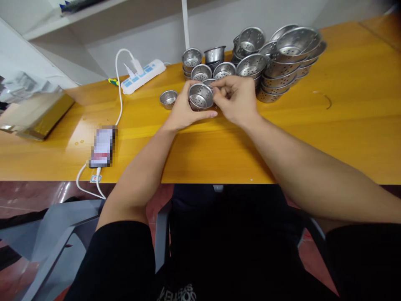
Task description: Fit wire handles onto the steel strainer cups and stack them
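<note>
My left hand (183, 109) is wrapped round a small perforated steel cup (200, 96), held just above the yellow wooden table (219, 146). My right hand (237, 99) pinches the cup's right rim with its fingertips closed. A second small piece shows just behind the cup, partly hidden by my fingers. A lone small steel cup (168, 98) sits on the table left of my left hand.
Stacks of small perforated cups (200, 67) and larger perforated bowls (282, 62) stand behind my hands. A white power strip (142, 75) lies at the back left, its cable running to a phone (102, 147) near the front edge. A gold box (40, 115) sits far left.
</note>
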